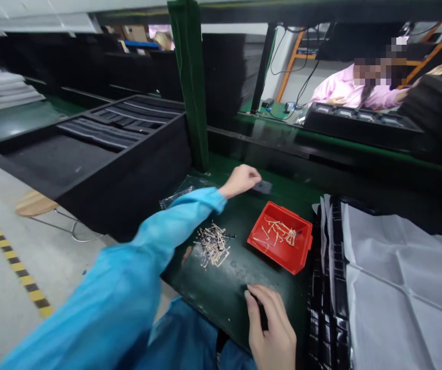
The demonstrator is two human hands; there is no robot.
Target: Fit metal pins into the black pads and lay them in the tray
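My left hand (243, 180) reaches over the far part of the green table, fingers curled in a pinch at the edge of a small flat greyish piece (263, 186), which is blurred. My right hand (270, 326) is near the front edge, thumb and forefinger brought together; a tiny dark spot shows at the tips, too small to name. Between the hands lies a pile of small pale and dark strip-like parts (213, 245). A red plastic bin (300, 257) to its right holds several thin cream-coloured pieces (278, 231).
On the right stand stacked black trays (326, 308) with white sheets (405, 277). A large black foam-lined box (147, 174) and a green post (190, 87) border the left. Clear plastic bags (178, 195) lie beside the box. Across the bench sits a person in pink (340, 87).
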